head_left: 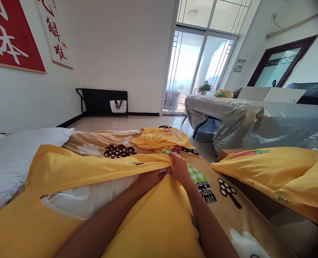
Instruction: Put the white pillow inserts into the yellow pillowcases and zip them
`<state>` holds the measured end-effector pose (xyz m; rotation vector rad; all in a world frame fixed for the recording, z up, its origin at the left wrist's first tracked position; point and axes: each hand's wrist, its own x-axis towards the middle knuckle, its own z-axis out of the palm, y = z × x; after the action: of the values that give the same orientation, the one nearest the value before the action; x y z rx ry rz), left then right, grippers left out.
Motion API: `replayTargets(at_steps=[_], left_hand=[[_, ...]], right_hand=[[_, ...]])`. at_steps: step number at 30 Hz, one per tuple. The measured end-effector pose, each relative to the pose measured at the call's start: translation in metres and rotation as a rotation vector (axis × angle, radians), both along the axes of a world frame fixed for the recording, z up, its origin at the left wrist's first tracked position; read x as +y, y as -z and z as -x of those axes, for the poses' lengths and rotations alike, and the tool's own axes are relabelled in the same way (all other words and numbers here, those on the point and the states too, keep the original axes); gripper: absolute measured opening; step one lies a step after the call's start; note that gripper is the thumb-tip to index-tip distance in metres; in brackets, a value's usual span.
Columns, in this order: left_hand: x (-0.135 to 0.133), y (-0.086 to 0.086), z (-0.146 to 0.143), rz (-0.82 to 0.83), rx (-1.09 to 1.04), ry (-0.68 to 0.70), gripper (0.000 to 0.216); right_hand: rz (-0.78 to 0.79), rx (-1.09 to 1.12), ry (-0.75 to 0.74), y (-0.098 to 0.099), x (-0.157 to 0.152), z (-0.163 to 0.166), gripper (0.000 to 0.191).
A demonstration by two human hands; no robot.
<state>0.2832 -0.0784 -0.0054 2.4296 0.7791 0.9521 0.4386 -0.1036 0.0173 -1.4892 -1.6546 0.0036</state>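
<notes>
On the patterned blanket (94, 141), yellow pillowcase (94, 166) with white pillow (89, 197) inside: soft, light, floppy, best gripped at the open hem. There the right hand (178, 166) pinches it tight; left hand (151, 178) fingers hidden under the hem, grip unclear.

One head-worn camera looks forward, close over the bedding (153, 222), apparently tilted slightly downward.

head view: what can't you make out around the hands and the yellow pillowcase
Head view:
- left hand: fingers hidden under the yellow pillowcase edge
- right hand: fingertips buried in the bunched cloth
- white pillow: mostly covered by the pillowcase
- blanket lettering: partly hidden behind the right forearm
</notes>
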Motion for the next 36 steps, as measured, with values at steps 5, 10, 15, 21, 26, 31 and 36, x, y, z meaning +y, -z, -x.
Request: replayTargets(at_steps=[5, 10, 15, 21, 26, 31, 36], left_hand=[[0.007, 0.000, 0.004, 0.058, 0.027, -0.033, 0.045], [0.007, -0.003, 0.004, 0.040, -0.052, -0.051, 0.044], [0.008, -0.002, 0.002, 0.016, -0.120, -0.062, 0.042], [0.004, -0.002, 0.010, -0.027, -0.124, -0.016, 0.044], [-0.002, -0.004, 0.017, -0.078, -0.067, 0.063, 0.049], [0.001, -0.004, 0.017, -0.049, -0.048, 0.025, 0.049], [0.002, -0.009, 0.019, -0.059, -0.039, 0.109, 0.039]], right_hand=[[0.141, -0.066, 0.002, -0.009, -0.002, 0.002, 0.030], [0.224, -0.153, 0.048, -0.018, -0.001, 0.002, 0.035], [0.278, -0.217, 0.135, -0.023, -0.002, 0.005, 0.027], [0.293, -0.300, 0.153, -0.030, -0.004, 0.011, 0.023], [0.327, -0.329, 0.137, -0.031, -0.003, 0.013, 0.021], [0.321, -0.314, 0.148, -0.035, -0.007, 0.017, 0.018], [0.271, -0.281, 0.152, -0.039, -0.010, 0.020, 0.028]])
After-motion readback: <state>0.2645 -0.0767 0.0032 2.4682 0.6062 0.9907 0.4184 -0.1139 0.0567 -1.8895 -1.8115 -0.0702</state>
